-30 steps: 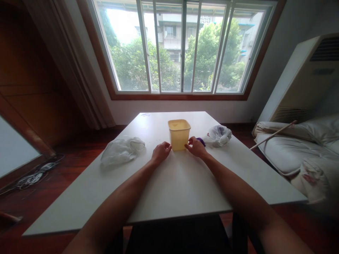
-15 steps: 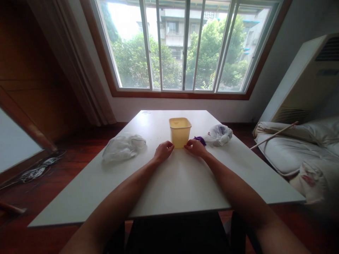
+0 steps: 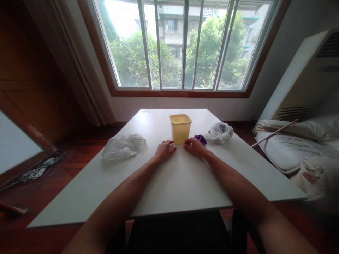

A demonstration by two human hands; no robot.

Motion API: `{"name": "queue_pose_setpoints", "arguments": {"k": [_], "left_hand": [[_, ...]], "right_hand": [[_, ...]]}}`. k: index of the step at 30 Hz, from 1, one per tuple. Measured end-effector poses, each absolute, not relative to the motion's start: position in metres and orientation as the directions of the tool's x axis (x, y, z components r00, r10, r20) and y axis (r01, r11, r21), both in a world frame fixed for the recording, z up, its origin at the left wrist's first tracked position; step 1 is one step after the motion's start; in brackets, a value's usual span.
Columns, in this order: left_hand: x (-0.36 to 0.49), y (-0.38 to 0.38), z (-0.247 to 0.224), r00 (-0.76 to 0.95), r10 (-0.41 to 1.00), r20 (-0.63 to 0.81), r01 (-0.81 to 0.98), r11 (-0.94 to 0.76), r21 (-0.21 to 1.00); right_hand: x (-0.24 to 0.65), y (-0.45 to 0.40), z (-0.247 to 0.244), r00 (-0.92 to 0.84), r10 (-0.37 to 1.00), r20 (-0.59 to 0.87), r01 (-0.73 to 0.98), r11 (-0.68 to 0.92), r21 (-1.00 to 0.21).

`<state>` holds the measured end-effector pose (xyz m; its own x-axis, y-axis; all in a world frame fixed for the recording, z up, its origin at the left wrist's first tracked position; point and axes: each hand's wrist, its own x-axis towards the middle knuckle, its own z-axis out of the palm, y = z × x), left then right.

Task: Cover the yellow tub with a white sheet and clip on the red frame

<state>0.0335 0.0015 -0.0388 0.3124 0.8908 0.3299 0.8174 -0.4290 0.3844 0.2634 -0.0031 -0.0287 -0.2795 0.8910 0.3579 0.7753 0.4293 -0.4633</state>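
A yellow square container (image 3: 180, 129) stands upright on the white table (image 3: 174, 183). My left hand (image 3: 165, 150) lies at its lower left front, fingers apart, holding nothing. At its lower right front is my right hand (image 3: 194, 146), also with thumb and fingers apart and nothing between them. Just behind my right hand sits a purple cloth-like item (image 3: 200, 139). Beside that item is a clear plastic bag (image 3: 221, 133) with something dark inside. Another crumpled plastic bag (image 3: 124, 146) rests on the left of the table.
A window (image 3: 182, 46) is beyond the table's far edge. To the right are a padded pale cushion (image 3: 286, 144) with a stick (image 3: 275, 133) across it and a tall white appliance (image 3: 299, 77). Cables (image 3: 39, 171) lie on the floor at left.
The container stands slightly farther from me. Both hands have opened a little, and the left hand now lies flatter on the table.
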Motion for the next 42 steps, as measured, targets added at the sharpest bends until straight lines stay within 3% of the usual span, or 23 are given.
{"name": "queue_pose_setpoints", "arguments": {"k": [11,15,19,23,27,30,34,42], "left_hand": [[0.035,-0.003,-0.034,0.361,0.913,0.188,0.897,-0.395,0.197],[0.018,-0.001,-0.021,0.106,0.98,0.167,0.979,-0.132,0.154],[-0.012,0.006,0.0,-0.141,0.971,0.192,0.968,0.094,0.232],[-0.045,0.01,0.019,-0.121,0.947,0.299,0.958,0.032,0.286],[-0.071,0.009,0.027,-0.185,0.902,0.39,0.97,0.105,0.217],[-0.085,0.011,0.022,-0.218,0.92,0.325,0.971,0.17,0.17],[-0.095,0.017,0.009,-0.184,0.965,0.186,0.962,0.137,0.238],[-0.057,0.009,0.005,0.009,0.972,0.234,0.966,-0.069,0.248]], "right_hand": [[0.269,-0.001,-0.033,-0.379,0.845,0.376,0.728,0.524,-0.443],[0.27,0.0,-0.035,-0.42,0.829,0.37,0.691,0.556,-0.462],[0.27,0.0,-0.034,-0.437,0.834,0.336,0.677,0.551,-0.488],[0.269,-0.001,-0.033,-0.454,0.829,0.326,0.657,0.559,-0.506],[0.268,-0.004,-0.032,-0.466,0.825,0.321,0.655,0.565,-0.502],[0.266,-0.007,-0.03,-0.462,0.831,0.309,0.672,0.556,-0.49],[0.264,-0.012,-0.026,-0.452,0.84,0.298,0.69,0.542,-0.48],[0.259,-0.025,-0.016,-0.465,0.856,0.228,0.693,0.511,-0.509]]}}
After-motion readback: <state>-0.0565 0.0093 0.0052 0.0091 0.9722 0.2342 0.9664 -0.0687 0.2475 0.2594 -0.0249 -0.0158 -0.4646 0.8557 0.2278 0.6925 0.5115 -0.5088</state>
